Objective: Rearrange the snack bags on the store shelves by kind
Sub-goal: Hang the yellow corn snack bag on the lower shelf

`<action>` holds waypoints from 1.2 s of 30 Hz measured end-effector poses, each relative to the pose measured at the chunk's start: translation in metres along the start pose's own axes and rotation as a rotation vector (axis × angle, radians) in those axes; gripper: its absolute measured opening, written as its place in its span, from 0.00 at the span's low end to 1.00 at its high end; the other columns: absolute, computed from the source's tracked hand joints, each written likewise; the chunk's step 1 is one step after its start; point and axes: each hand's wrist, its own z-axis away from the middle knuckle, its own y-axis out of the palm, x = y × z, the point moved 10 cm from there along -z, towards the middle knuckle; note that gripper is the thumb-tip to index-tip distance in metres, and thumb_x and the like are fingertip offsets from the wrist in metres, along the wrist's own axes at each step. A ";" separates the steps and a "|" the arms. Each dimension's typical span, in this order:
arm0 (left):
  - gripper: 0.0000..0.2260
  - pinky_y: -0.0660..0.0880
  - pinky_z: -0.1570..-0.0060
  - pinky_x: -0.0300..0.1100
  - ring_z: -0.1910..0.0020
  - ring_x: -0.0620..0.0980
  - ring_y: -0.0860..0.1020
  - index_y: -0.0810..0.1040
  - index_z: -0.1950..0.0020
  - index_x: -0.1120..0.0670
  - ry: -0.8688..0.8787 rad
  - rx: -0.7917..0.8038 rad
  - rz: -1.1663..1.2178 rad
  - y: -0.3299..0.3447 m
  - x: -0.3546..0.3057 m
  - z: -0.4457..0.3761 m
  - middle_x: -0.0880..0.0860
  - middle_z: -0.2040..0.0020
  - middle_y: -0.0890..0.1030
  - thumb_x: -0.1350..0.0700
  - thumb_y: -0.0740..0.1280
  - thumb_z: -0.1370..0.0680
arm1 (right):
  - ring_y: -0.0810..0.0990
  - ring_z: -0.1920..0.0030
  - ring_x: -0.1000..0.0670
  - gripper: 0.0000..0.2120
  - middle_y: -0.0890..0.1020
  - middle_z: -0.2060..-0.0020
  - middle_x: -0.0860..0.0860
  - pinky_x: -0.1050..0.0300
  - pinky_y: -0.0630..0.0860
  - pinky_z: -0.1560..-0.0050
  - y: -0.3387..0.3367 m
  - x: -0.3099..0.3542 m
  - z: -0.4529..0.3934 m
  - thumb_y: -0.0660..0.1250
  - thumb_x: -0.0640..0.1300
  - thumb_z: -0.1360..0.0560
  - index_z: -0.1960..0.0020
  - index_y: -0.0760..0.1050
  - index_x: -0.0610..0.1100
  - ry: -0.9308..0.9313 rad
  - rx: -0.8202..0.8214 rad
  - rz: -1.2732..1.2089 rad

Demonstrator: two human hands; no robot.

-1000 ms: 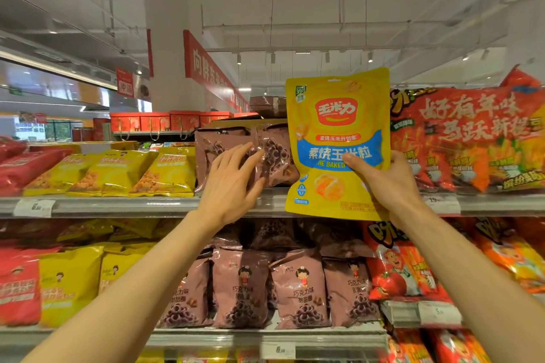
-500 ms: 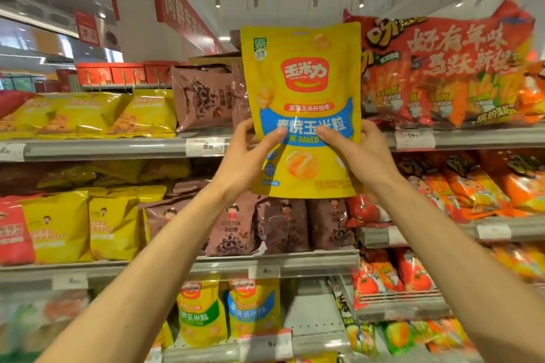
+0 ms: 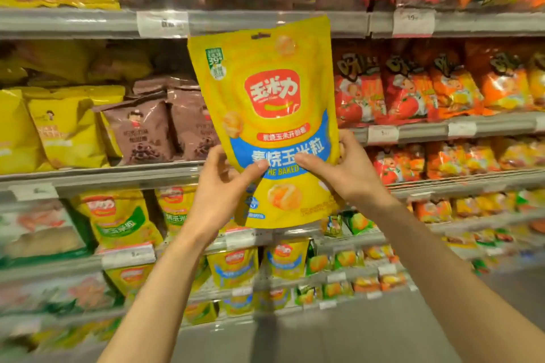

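— Fingers of both hands pinch the yellow bag (image 3: 265, 115), left hand (image 3: 219, 186) and right hand (image 3: 351, 169) at its lower half, thumbs in front, in midair before the shelves.

— Where should it go?

— Probably the matching bags (image 3: 259, 262) on a lower shelf (image 3: 129, 259). Keep both grips, lower it upright, and slot it in face-out.

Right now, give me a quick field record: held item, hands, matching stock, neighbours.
held item: yellow corn snack bag, blue band, upright, in front of the shelves
left hand: grips the bag's lower left, thumb on the front
right hand: grips the bag's lower right, thumb on the front
matching stock: blue-band yellow bags on a lower shelf, below the held bag
neighbours: brown bags behind to the left; red-orange bags to the right
bag placed: not yet
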 end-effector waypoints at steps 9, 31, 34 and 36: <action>0.17 0.78 0.63 0.34 0.61 0.42 0.83 0.75 0.39 0.56 -0.325 -0.020 0.067 0.019 0.149 0.072 0.40 0.59 0.86 0.58 0.76 0.25 | 0.81 0.70 0.61 0.23 0.82 0.59 0.58 0.63 0.78 0.71 0.016 -0.156 0.065 0.79 0.46 0.29 0.40 0.71 0.47 0.332 0.098 0.018; 0.15 0.71 0.72 0.45 0.66 0.55 0.74 0.73 0.42 0.52 -0.624 -0.081 -0.089 0.076 0.311 0.016 0.60 0.60 0.80 0.52 0.76 0.23 | 0.86 0.48 0.54 0.21 0.87 0.48 0.54 0.62 0.81 0.59 0.014 -0.337 -0.009 0.79 0.46 0.28 0.37 0.80 0.46 0.450 0.204 0.010; 0.17 0.78 0.68 0.50 0.65 0.60 0.78 0.74 0.39 0.50 -0.545 -0.072 -0.129 0.070 0.313 -0.016 0.62 0.56 0.83 0.51 0.76 0.23 | 0.85 0.54 0.63 0.18 0.87 0.52 0.60 0.63 0.81 0.57 0.017 -0.327 -0.035 0.78 0.46 0.28 0.39 0.81 0.48 0.381 0.150 0.041; 0.20 0.83 0.57 0.47 0.56 0.52 0.85 0.74 0.34 0.50 -0.480 -0.066 -0.181 0.067 0.313 -0.037 0.52 0.50 0.87 0.51 0.76 0.23 | 0.85 0.53 0.62 0.22 0.86 0.51 0.60 0.51 0.84 0.52 0.020 -0.332 -0.048 0.79 0.47 0.29 0.37 0.78 0.49 0.399 0.094 0.019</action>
